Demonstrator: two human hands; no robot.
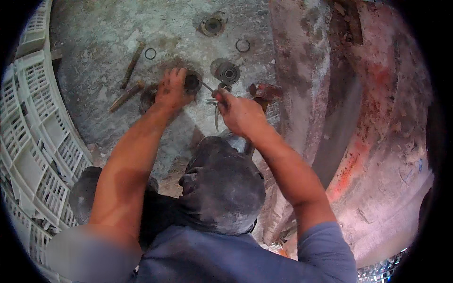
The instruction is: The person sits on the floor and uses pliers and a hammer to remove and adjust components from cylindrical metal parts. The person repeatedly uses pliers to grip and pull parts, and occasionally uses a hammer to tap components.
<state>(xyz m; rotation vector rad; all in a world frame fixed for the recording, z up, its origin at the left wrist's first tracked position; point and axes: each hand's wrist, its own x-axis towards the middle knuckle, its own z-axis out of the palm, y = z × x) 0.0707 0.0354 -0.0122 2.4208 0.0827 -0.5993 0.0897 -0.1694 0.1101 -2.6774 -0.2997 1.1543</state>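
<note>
Metal in both hands: clenches slim tool point(207, 86) in grip of right hand point(241, 113), pointing its long axis up-left toward dark round part point(192, 83) clasped in left hand point(171, 91).

Workshop, grimy floor point(99, 61), round metal parts point(192, 83), white slatted crates point(47, 123), seemingly a hammer point(265, 91)

My shirt point(203, 262): plain blue-grey. Right sleeve point(325, 245) short, loose, ends above the elbow; left upper-arm area blurred, can't tell. Left hand point(173, 89), right hand point(240, 113) and forearms point(134, 155) bare. Near middle: rounded dark-grey cloth point(224, 188), creased, dusty.
</note>
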